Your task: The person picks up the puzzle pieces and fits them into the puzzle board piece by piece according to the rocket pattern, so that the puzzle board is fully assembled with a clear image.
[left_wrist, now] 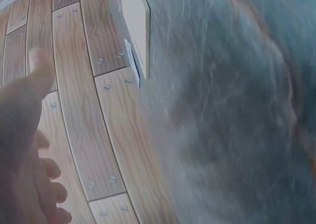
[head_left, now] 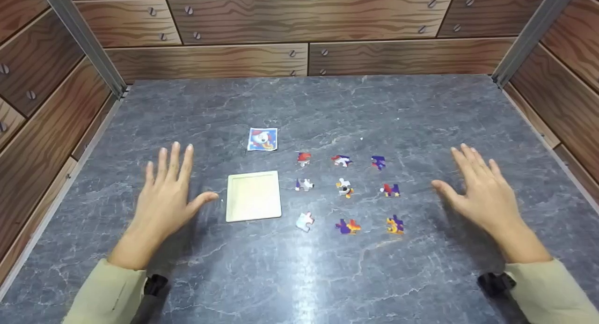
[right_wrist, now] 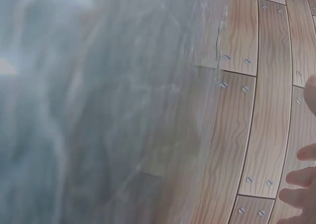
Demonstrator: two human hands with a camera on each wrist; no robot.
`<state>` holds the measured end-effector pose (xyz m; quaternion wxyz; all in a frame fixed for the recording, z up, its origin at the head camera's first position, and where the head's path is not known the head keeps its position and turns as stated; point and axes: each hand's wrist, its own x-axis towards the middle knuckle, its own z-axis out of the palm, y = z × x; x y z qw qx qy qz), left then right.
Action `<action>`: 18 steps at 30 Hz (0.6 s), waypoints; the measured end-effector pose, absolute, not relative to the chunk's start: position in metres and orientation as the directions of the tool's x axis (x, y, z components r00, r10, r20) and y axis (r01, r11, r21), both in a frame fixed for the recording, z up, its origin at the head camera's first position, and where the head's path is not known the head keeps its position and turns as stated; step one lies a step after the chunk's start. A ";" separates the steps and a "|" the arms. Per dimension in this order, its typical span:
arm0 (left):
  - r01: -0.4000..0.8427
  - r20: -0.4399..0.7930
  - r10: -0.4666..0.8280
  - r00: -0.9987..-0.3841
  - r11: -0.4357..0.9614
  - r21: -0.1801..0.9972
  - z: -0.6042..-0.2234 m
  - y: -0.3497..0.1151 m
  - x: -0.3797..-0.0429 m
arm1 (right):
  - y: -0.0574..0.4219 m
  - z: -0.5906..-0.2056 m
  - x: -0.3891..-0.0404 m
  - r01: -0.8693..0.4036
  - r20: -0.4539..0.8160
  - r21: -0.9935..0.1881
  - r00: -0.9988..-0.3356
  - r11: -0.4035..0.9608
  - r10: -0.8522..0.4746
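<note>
My left hand [head_left: 164, 200] is spread with straight fingers and holds nothing; its thumb points at the square cream tray [head_left: 254, 196], a small gap apart. My right hand [head_left: 486, 200], also spread and holding nothing, is to the right of several loose jigsaw pieces. These lie apart in three rows, among them a white-and-orange piece [head_left: 344, 188] in the middle, a red-and-purple piece [head_left: 390, 190] nearest my right hand and a pale piece [head_left: 305, 221] beside the tray. Behind the tray lies a small picture card [head_left: 262, 139] with a white figure in red on blue.
The grey marbled table [head_left: 318, 108] carries everything. Wood-patterned panels [head_left: 309, 19] wall it at the back and both sides, with metal posts [head_left: 84, 38] at the rear corners. A bright light reflection runs down the table's near middle.
</note>
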<state>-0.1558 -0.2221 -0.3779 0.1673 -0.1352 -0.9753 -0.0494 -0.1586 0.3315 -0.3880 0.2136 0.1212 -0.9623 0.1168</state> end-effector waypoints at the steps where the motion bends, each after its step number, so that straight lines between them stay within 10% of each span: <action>1: 0.291 0.326 0.250 -0.912 0.953 0.083 -0.378 -0.222 -0.157 | 0.335 -0.388 -0.161 -0.292 0.437 -0.196 -0.881 0.936 -0.183; 18: 0.292 0.233 0.214 -0.949 0.876 0.384 -0.396 -0.208 -0.161 | 0.321 -0.388 -0.170 -0.444 0.668 -0.403 -0.740 0.801 -0.074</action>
